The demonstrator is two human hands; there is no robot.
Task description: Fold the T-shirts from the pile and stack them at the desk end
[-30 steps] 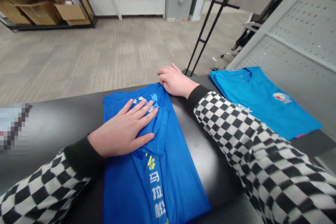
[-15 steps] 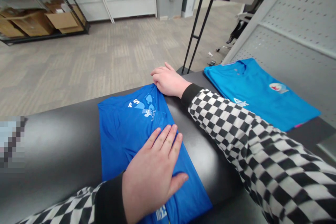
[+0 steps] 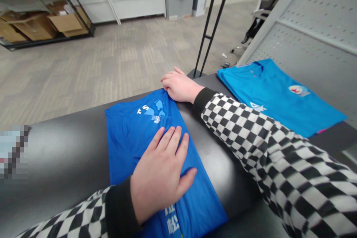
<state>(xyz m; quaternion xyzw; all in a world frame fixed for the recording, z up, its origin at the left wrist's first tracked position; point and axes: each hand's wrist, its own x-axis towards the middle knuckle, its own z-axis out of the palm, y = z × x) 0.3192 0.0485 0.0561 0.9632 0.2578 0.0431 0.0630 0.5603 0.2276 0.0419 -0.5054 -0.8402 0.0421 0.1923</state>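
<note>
A folded royal-blue jersey [image 3: 119, 134] lies on the black table, with a light-blue and white print near its far end and white lettering near its lower end. My left hand [image 3: 161, 171] rests flat on the jersey's middle, fingers stretched out and thumb apart. At the far right corner of the jersey, my right hand [image 3: 180, 86] has its fingers curled in at the fabric, which bunches up towards the thumb side. The fingertips of that hand are partly hidden. A brighter blue folded shirt [image 3: 281, 96] with a round badge lies right of my right forearm.
The black table [image 3: 69, 141] ends along its far edge, with grey carpet beyond. A pixelated object [image 3: 12, 148] sits at the left. A perforated grey panel [image 3: 320, 26] stands at the right, and a black metal stand [image 3: 208, 37] rises behind the table. Cardboard boxes [image 3: 36, 26] fill a shelf.
My left hand has slid slightly up and left over the jersey, uncovering more white lettering below it and covering part of the print. My right hand stays at the corner.
</note>
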